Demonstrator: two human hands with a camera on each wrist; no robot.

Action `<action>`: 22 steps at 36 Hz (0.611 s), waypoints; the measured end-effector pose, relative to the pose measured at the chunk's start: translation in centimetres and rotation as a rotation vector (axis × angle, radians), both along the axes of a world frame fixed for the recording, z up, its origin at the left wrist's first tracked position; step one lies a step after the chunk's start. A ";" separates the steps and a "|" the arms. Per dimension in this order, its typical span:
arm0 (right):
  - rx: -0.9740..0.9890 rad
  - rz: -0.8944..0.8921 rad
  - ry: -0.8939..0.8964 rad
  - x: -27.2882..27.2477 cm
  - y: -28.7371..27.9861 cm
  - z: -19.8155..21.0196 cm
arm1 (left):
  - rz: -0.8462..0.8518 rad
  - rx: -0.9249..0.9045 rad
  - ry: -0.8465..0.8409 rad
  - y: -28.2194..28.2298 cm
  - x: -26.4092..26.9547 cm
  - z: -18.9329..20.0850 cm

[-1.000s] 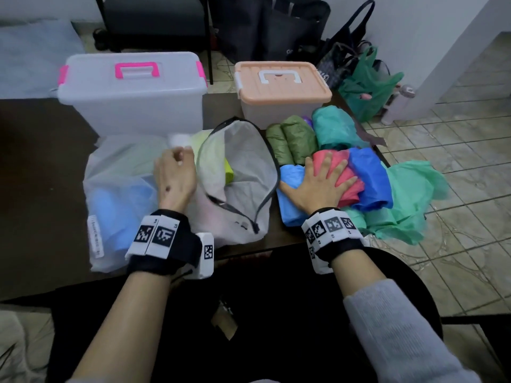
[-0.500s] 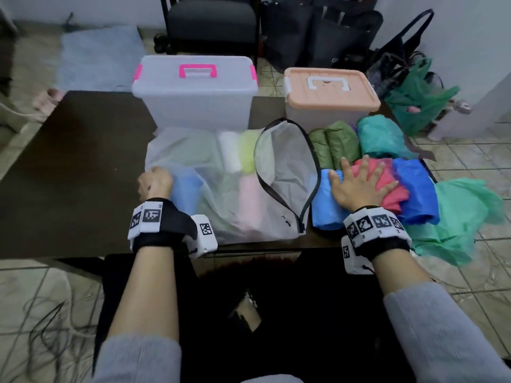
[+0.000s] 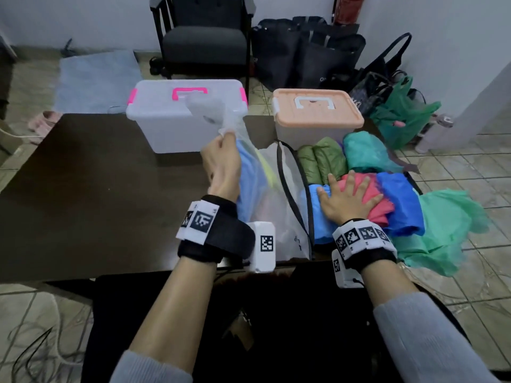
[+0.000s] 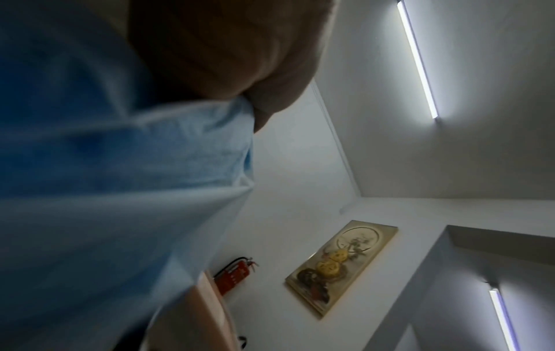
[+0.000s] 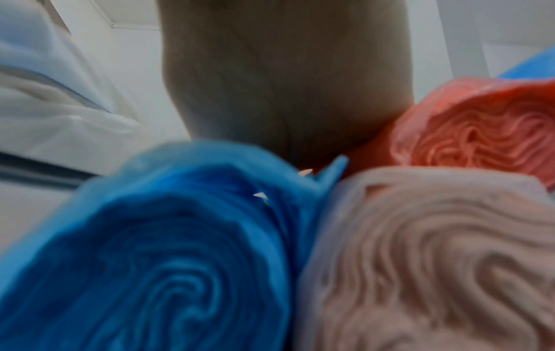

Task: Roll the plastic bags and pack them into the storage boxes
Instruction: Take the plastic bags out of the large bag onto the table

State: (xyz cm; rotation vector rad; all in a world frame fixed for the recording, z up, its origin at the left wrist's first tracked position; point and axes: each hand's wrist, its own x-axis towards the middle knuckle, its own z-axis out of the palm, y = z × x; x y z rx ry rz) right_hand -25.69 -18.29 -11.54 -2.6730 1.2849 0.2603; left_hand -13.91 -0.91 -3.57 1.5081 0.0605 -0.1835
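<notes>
Dark wooden tabletop point(image 3: 91, 189): two lidded storage boxes at far edge, both closed, so nothing is seen packed yet. Clear translucent plastic box w/ pink handle point(image 3: 177, 120) is mid-edge; white box w/ peach lid point(image 3: 318, 114) toward far right corner. Rolling is judged partly done: tight rolled thin-film plastic bags point(image 3: 398, 200) in blue, red, olive and teal are bunched at right edge; a loose crinkly green bag point(image 3: 448, 228) overhangs it. Large frosted zip pouch point(image 3: 287, 200), soft and limp, is pinched at its top by left hand point(image 3: 221, 167) and held up. Right hand point(image 3: 348, 200) is spread flat on the rolls.
</notes>
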 end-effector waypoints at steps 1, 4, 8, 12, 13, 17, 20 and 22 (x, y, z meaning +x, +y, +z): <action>0.002 0.001 0.000 0.0 0.0 0.0 | -0.007 -0.028 -0.003 -0.3 -0.2 0.7; 0.006 0.001 0.000 0.0 -0.1 0.0 | -0.034 -0.140 -0.046 -1.2 -0.4 3.0; 0.003 0.006 -0.019 -0.1 -0.1 -0.1 | -0.085 -0.234 -0.033 -1.9 -0.7 5.7; -0.014 0.018 -0.019 -0.1 0.0 -0.1 | -0.102 -0.387 -0.018 -2.2 -0.7 7.1; -0.015 0.018 -0.021 -0.1 0.0 -0.1 | -0.103 -0.407 -0.024 -2.2 -0.6 7.3; -0.017 0.012 -0.029 -0.2 0.0 -0.3 | -0.114 -0.520 -0.032 -1.4 0.6 7.6; -0.030 0.011 -0.035 -0.2 0.0 -0.4 | -0.141 -0.629 -0.022 -0.1 1.7 7.7; -0.035 0.008 -0.032 -0.1 0.0 -0.4 | -0.128 -0.655 -0.005 0.8 2.5 7.5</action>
